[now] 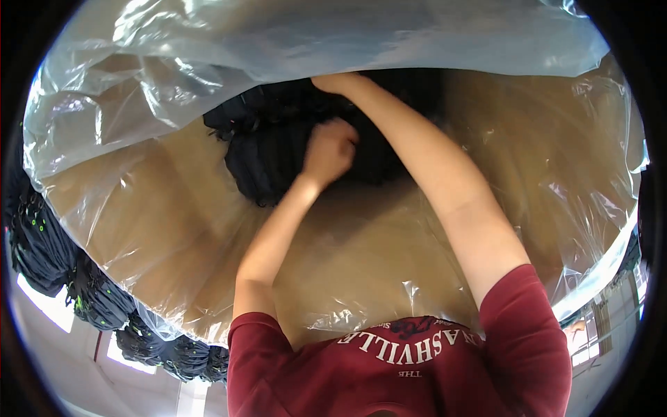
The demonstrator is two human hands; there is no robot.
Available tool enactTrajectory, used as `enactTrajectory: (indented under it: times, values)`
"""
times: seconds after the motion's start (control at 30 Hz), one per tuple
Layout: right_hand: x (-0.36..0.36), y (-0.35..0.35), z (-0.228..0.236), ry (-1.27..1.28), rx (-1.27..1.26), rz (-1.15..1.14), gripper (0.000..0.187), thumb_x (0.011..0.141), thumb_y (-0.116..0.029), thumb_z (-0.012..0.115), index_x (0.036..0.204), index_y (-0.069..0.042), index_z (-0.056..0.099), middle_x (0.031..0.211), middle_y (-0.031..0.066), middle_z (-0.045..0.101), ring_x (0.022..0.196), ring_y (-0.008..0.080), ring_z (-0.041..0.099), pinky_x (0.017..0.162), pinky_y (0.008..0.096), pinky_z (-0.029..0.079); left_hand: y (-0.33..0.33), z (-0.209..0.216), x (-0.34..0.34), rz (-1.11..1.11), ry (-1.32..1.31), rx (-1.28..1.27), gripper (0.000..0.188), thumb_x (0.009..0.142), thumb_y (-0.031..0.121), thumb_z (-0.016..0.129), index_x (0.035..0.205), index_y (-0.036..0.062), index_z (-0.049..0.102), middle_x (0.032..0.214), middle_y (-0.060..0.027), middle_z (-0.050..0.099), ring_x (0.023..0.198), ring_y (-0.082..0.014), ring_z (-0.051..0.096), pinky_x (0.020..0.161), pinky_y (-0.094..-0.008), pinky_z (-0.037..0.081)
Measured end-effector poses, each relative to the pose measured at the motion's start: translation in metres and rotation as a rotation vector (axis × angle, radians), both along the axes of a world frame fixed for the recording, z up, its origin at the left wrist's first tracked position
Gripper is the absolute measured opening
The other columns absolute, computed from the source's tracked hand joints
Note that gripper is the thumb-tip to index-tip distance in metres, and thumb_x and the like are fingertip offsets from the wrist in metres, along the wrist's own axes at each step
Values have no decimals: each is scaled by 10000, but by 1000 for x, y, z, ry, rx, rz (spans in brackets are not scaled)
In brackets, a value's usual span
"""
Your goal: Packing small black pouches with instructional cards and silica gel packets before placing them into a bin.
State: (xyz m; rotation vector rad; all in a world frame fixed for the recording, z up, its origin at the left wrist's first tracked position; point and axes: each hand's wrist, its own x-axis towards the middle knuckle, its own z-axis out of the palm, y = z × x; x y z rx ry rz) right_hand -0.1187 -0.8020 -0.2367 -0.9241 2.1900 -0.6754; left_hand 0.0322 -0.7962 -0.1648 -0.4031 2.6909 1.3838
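Observation:
Both my arms reach into a brown carton lined with clear plastic film. At the far side lies a heap of black bundles, soft and folded, perhaps cloth. My left hand is over the nearer bundle, slightly blurred, with its fingers curled closed. Whatever it grips, if anything, is hidden against the black. Farther in, my right hand lies at the top of the heap, close under the edge of the film. Its fingers are out of sight behind the film and the dark bundles.
Loose plastic film hangs across the far side and over the carton's rim. Outside the carton at the left, several tied black bundles stand in a row, with small green marks on them. Bright windows show beyond at both sides.

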Motion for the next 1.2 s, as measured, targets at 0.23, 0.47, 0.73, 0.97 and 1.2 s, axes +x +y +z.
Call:
enactTrajectory:
  times: [0.23, 0.47, 0.73, 0.97, 1.2]
  values:
    - [-46, 30, 29, -64, -52, 92, 358, 905, -275, 486, 1166, -48, 574, 1191, 178, 580, 1066, 352, 552, 902, 438, 443, 81, -58, 33, -649, -195, -461, 557, 801, 220, 617, 1320, 87, 465, 1392, -102, 392, 1333, -268, 300, 1133, -424, 170]
    - [2, 119, -2, -382, -6, -636, 243, 842, -172, 519, 1059, -131, 621, 874, 149, 658, 845, 349, 622, 749, 442, 480, 55, -19, 35, -340, -111, -412, 563, 828, 342, 593, 1308, 74, 472, 1133, -95, 489, 1068, -267, 450, 1006, -423, 310]
    - [116, 158, 3, -854, 168, -305, 362, 920, -266, 486, 1251, -145, 566, 1223, 160, 580, 1132, 297, 550, 948, 355, 421, 27, -14, 71, -192, -286, -680, 662, 794, 343, 657, 1374, 116, 433, 1040, -116, 479, 976, -278, 458, 928, -419, 350]
    - [165, 120, 18, -992, 287, -238, 508, 944, -284, 406, 1438, -195, 328, 1430, 130, 392, 1305, 306, 388, 1082, 346, 298, 11, -17, 98, -183, -413, -741, 720, 777, 339, 660, 1414, 167, 373, 1100, -121, 480, 1026, -309, 457, 992, -433, 335]
    - [131, 135, 31, -759, 433, -406, 350, 832, -186, 503, 1165, -144, 606, 1143, 132, 623, 1044, 311, 589, 896, 371, 460, 37, -15, 78, -59, -365, -625, 675, 769, 279, 653, 1363, 61, 417, 1359, -218, 353, 1290, -421, 283, 1077, -520, 218]
